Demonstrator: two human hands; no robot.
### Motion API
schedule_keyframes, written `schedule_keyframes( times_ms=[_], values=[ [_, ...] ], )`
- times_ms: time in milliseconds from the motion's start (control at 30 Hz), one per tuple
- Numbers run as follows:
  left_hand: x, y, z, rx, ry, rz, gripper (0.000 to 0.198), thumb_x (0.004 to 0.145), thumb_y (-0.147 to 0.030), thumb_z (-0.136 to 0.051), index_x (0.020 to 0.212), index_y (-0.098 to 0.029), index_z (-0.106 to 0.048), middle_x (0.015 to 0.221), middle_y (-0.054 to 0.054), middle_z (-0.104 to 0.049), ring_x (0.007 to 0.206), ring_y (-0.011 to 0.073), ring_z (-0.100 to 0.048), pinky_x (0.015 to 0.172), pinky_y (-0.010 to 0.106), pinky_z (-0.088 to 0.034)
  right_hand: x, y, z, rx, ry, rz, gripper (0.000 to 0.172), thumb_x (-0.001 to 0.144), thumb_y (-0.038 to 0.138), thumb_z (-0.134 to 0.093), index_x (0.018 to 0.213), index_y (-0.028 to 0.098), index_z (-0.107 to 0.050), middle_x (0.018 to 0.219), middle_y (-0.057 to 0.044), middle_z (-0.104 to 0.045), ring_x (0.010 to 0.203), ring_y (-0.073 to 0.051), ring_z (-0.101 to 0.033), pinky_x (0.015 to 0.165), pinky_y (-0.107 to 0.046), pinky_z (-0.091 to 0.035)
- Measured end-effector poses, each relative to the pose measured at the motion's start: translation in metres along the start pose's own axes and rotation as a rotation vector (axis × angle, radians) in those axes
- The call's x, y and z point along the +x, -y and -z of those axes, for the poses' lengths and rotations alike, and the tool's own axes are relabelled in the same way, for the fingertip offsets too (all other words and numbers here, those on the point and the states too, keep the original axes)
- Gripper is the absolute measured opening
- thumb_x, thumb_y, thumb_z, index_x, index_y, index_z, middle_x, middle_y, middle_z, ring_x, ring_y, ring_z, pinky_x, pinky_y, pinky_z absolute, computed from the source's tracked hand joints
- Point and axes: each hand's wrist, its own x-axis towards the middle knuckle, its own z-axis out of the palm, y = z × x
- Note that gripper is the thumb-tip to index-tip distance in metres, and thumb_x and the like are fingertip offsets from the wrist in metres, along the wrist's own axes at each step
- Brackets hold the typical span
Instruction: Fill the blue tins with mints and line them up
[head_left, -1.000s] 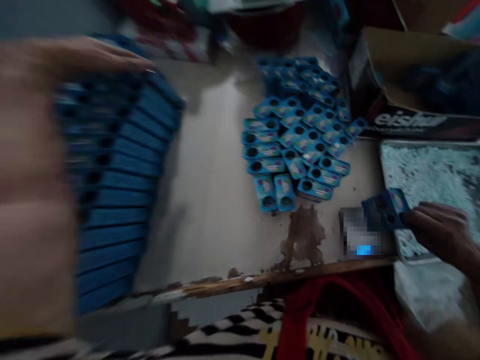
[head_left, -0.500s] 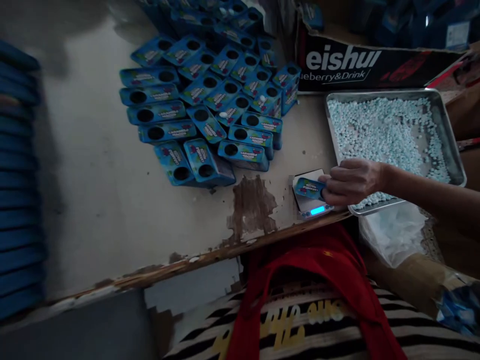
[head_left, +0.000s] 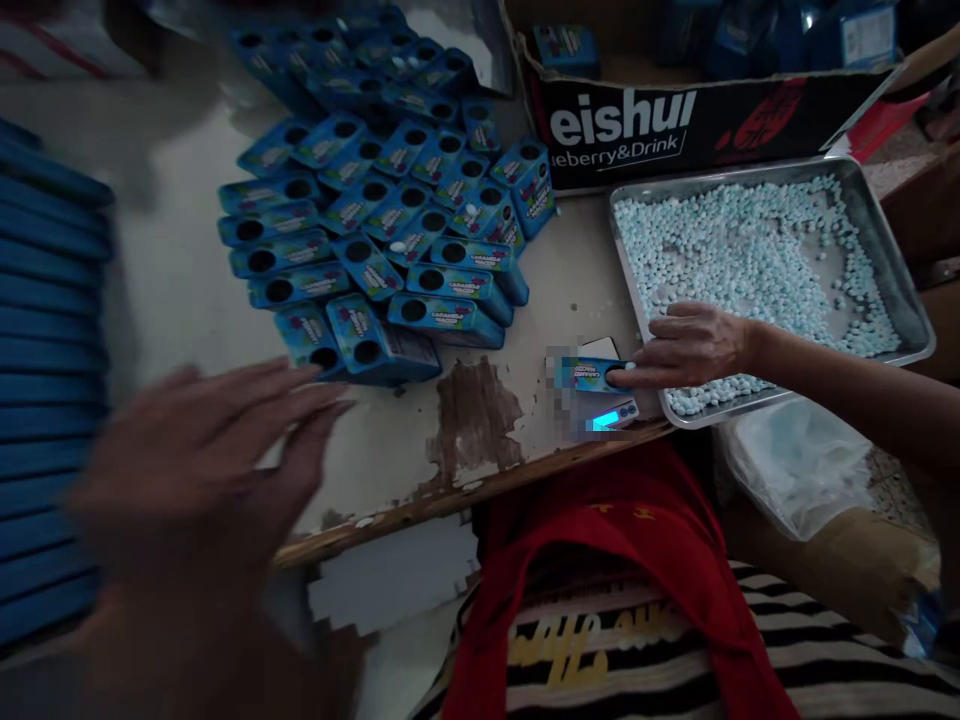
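My right hand (head_left: 690,345) is closed beside a small blue candy box (head_left: 589,374) on a little digital scale (head_left: 615,415) with a lit blue display. Its fingertips are over the box's round hole, with a small pale candy (head_left: 630,366) showing at them. Any more candies inside the curled fingers are hidden. My left hand (head_left: 202,460), blurred by motion, has its fingers stretched out and the thumb apart. It hovers over the table's left part, near the closest of the standing blue boxes (head_left: 382,345), and nothing shows in it.
A metal tray (head_left: 926,335) of pale blue and white candies lies at the right. Behind it stands a black carton (head_left: 622,140) holding blue boxes. Stacked blue boxes (head_left: 45,370) line the left side. The table's worn front edge (head_left: 480,490) runs before my red apron (head_left: 622,520).
My left hand has come into view from the lower left. My right hand's fingers have shifted to the box's hole, which now shows. The view has turned slightly.
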Motion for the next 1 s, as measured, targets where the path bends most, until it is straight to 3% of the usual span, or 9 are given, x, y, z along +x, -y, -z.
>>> schedule_keyframes(
  times_ms=[133, 267, 367, 467, 567, 700, 867, 933, 1000],
  values=[
    [-0.016, -0.035, -0.059, -0.142, 0.163, -0.137, 0.028, 0.088, -0.042, -0.095, 0.115, -0.039, -0.088, 0.118, -0.002, -0.090, 0.111, 0.0321, -0.086, 0.111, 0.055, -0.069, 0.009, -0.001, 0.001, -0.088, 0.008, 0.128, 0.044, 0.122, 0.027, -0.038, 0.131, 0.033, -0.081, 0.093, -0.003, -0.069, 0.079, -0.020, -0.050, 0.077, -0.037, -0.041],
    [-0.011, -0.063, -0.127, -0.465, 0.557, 0.004, 0.091, 0.078, -0.054, -0.105, 0.157, -0.026, -0.070, 0.148, 0.014, -0.080, 0.136, 0.0353, -0.079, 0.119, 0.049, -0.065, 0.007, -0.003, -0.005, -0.107, 0.014, 0.181, 0.045, 0.122, 0.025, -0.035, 0.137, 0.030, -0.077, 0.087, -0.003, -0.063, 0.078, -0.020, -0.049, 0.074, -0.036, -0.039],
    [-0.006, -0.069, -0.151, -0.569, 0.692, 0.070, 0.081, 0.082, -0.046, -0.104, 0.153, -0.025, -0.073, 0.134, 0.010, -0.085, 0.123, 0.0306, -0.083, 0.109, 0.039, -0.069, 0.005, -0.006, -0.011, -0.103, 0.034, 0.183, 0.048, 0.121, 0.023, -0.033, 0.145, 0.029, -0.074, 0.088, -0.003, -0.063, 0.078, -0.021, -0.050, 0.071, -0.036, -0.039],
    [-0.006, -0.069, -0.153, -0.534, 0.670, 0.079, 0.046, 0.086, -0.039, -0.100, 0.127, -0.025, -0.084, 0.118, 0.006, -0.087, 0.106, 0.0276, -0.085, 0.095, 0.034, -0.071, -0.002, -0.010, -0.014, -0.090, 0.002, 0.182, 0.048, 0.120, 0.021, -0.034, 0.144, 0.028, -0.075, 0.087, -0.003, -0.062, 0.076, -0.021, -0.050, 0.071, -0.037, -0.040],
    [-0.008, -0.068, -0.146, -0.522, 0.675, 0.110, 0.038, 0.085, -0.040, -0.098, 0.118, -0.025, -0.085, 0.112, 0.005, -0.087, 0.102, 0.0280, -0.085, 0.089, 0.033, -0.070, -0.022, -0.016, -0.020, -0.062, -0.027, 0.117, 0.047, 0.119, 0.020, -0.037, 0.145, 0.026, -0.076, 0.081, -0.002, -0.059, 0.075, -0.022, -0.050, 0.073, -0.038, -0.042],
    [-0.017, -0.069, -0.142, -0.540, 0.641, 0.168, 0.042, 0.086, -0.048, -0.098, 0.118, -0.025, -0.085, 0.114, 0.006, -0.087, 0.105, 0.0286, -0.084, 0.093, 0.034, -0.070, -0.067, -0.025, -0.038, -0.081, -0.055, -0.272, 0.046, 0.121, 0.026, -0.037, 0.139, 0.025, -0.079, 0.080, -0.004, -0.066, 0.077, -0.023, -0.056, 0.076, -0.038, -0.042],
    [-0.031, -0.070, -0.148, -0.539, 0.500, 0.146, 0.054, 0.087, -0.051, -0.099, 0.131, -0.026, -0.079, 0.123, 0.008, -0.085, 0.114, 0.0299, -0.083, 0.105, 0.042, -0.070, -0.096, -0.035, -0.062, -0.048, -0.243, -0.725, 0.048, 0.121, 0.042, -0.040, 0.132, 0.018, -0.081, 0.126, -0.019, -0.078, 0.118, -0.033, -0.069, 0.103, -0.045, -0.052],
    [-0.033, -0.067, -0.149, -0.531, 0.438, 0.134, 0.075, 0.083, -0.058, -0.101, 0.144, -0.027, -0.072, 0.135, 0.010, -0.081, 0.127, 0.0323, -0.080, 0.115, 0.047, -0.067, -0.098, -0.040, -0.068, -0.045, -0.213, -0.756, 0.053, 0.117, 0.056, -0.052, 0.148, 0.020, -0.075, 0.156, -0.023, -0.069, 0.144, -0.041, -0.059, 0.118, -0.054, -0.047],
    [-0.032, -0.059, -0.143, -0.538, 0.388, 0.109, 0.096, 0.079, -0.067, -0.103, 0.155, -0.026, -0.062, 0.146, 0.013, -0.076, 0.136, 0.0337, -0.076, 0.121, 0.050, -0.064, -0.099, -0.044, -0.074, -0.063, -0.172, -0.820, 0.081, 0.107, 0.072, -0.066, 0.168, 0.020, -0.058, 0.178, -0.027, -0.049, 0.160, -0.049, -0.045, 0.126, -0.064, -0.040]
  ],
)
